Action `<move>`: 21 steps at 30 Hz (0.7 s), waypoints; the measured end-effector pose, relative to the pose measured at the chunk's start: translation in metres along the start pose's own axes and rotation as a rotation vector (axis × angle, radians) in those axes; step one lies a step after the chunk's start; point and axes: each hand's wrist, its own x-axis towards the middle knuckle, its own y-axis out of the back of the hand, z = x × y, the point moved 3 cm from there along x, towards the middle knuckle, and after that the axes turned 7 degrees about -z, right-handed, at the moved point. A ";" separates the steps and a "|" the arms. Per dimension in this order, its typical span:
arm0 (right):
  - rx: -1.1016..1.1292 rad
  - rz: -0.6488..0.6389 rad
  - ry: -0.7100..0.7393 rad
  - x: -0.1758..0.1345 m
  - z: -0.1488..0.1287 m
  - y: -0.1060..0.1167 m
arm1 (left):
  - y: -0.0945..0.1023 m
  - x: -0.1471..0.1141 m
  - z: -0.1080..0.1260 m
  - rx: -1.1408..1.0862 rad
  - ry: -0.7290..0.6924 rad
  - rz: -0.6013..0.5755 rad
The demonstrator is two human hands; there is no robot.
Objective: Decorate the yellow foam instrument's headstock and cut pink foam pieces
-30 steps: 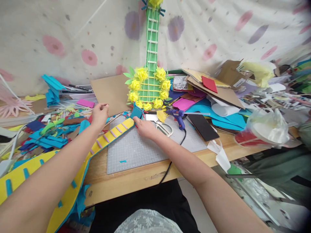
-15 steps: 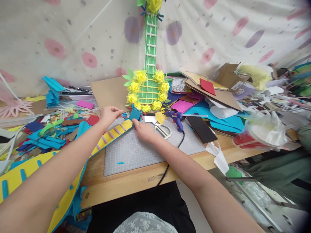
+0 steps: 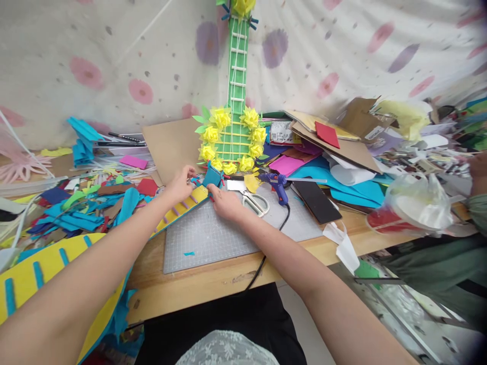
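A handmade yellow and blue guitar lies slantwise from lower left. Small purple bars cross its neck, and a blue headstock with red and blue pegs tops it. My right hand grips the headstock end, thumb on the edge. Beside the pegs on the other side, my left hand has curled fingers close to the neck; what they pinch, if anything, is too small to make out. My left forearm covers part of the guitar body. Beneath the neck's end lies a grey cutting mat.
Scissors, a purple glue gun and a black phone lie right of my hands. A green guitar with yellow flowers stands behind. Paper scraps crowd the left; a bagged tub and another person's sleeve are right.
My left hand has moved slightly down against the neck near the pegs, its fingers more curled. My right hand keeps its hold. Another person's hand has appeared at the right edge.
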 end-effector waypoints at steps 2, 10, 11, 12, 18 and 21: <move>0.002 -0.001 -0.003 0.000 0.000 0.000 | 0.002 -0.008 0.006 0.156 -0.080 -0.079; -0.014 0.001 -0.008 -0.004 -0.001 0.000 | 0.003 -0.024 0.027 0.595 -0.309 -0.261; -0.017 -0.007 -0.013 -0.004 -0.001 0.000 | 0.001 -0.026 0.026 0.631 -0.335 -0.276; -0.018 -0.014 -0.018 -0.005 -0.001 0.000 | -0.001 -0.027 0.025 0.665 -0.363 -0.287; -0.017 0.009 0.002 -0.004 -0.001 0.000 | -0.012 -0.030 0.011 0.800 -0.464 -0.310; -0.022 0.009 0.000 -0.004 -0.001 0.000 | -0.013 -0.030 0.010 0.812 -0.483 -0.305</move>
